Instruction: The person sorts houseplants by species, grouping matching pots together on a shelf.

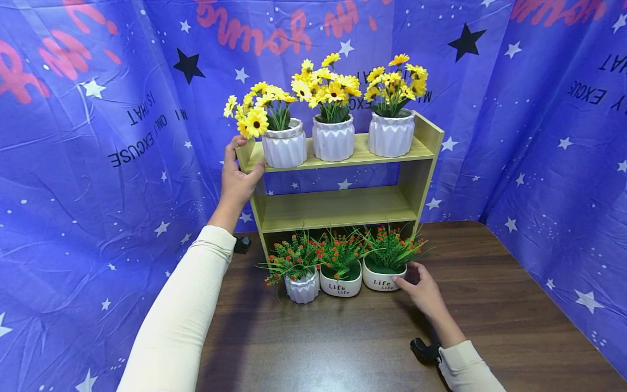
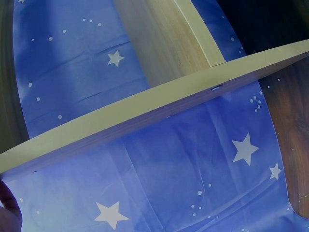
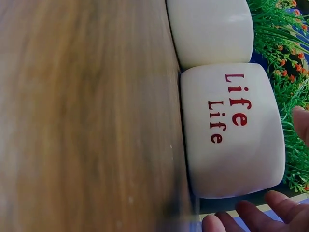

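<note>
My left hand (image 1: 238, 177) grips the upper left end of a light wooden shelf (image 1: 338, 209), thumb at the front by the top board and fingers at the outer side. In the left wrist view, the shelf's side panel (image 2: 159, 101) crosses the picture, with part of the hand (image 2: 8, 212) at its lower left end. My right hand (image 1: 425, 288) is around the right end of a white "Life" pot (image 1: 384, 280) with red-flowered grass. The right wrist view shows its loosely bent fingers (image 3: 260, 217) close beside that pot (image 3: 231, 159), with a narrow gap.
Three white fluted pots (image 1: 334, 139) of yellow flowers stand on the shelf's top board. Left of the held-around pot, on the brown table (image 1: 313, 343), are another "Life" pot (image 1: 341, 287) and a fluted pot (image 1: 302, 288). A blue starry curtain (image 1: 161, 207) surrounds the table.
</note>
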Available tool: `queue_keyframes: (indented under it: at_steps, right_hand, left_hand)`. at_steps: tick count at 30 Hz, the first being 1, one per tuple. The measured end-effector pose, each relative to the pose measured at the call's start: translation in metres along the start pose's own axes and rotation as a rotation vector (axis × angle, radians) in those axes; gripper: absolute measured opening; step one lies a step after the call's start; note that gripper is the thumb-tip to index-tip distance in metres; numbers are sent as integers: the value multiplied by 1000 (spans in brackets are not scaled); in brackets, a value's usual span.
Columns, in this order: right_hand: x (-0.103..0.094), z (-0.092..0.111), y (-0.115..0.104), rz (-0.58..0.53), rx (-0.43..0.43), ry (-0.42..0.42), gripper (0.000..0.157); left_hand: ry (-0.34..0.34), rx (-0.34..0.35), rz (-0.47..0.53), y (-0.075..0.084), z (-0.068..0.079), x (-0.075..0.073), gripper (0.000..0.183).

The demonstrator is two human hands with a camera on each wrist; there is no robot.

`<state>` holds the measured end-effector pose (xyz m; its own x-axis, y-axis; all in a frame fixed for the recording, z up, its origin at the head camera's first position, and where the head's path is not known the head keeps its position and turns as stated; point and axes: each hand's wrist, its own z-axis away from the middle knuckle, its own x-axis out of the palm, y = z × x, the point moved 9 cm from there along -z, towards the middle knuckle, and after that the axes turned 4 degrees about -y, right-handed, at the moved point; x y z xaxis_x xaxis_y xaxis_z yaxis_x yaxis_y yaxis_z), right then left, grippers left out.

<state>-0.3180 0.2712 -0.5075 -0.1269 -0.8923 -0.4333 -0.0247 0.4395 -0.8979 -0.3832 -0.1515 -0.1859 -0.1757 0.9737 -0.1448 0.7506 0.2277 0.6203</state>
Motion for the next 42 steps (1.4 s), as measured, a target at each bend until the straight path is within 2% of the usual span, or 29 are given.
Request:
queue_keyframes:
  at_steps: [7,19,24,29,42]
  right_hand:
    - [11,-6,3,-78,-19,-38,73]
    - [19,-13,4,-51,-33,-6,77]
    - [16,-13,6,-58,-23,18,74]
    - [11,-10,5,-49,-20,27,77]
    - [-14,6,-18,-1,-10,46,82]
  left_hand:
    - [8,22,6,2,0,0,49]
    - [6,3,1,3,1,-1,50]
    - [9,28,-4,3,0,-1,50]
    - [8,13,-14,2,0,-1,50]
    - [3,2,9,1,1,0,49]
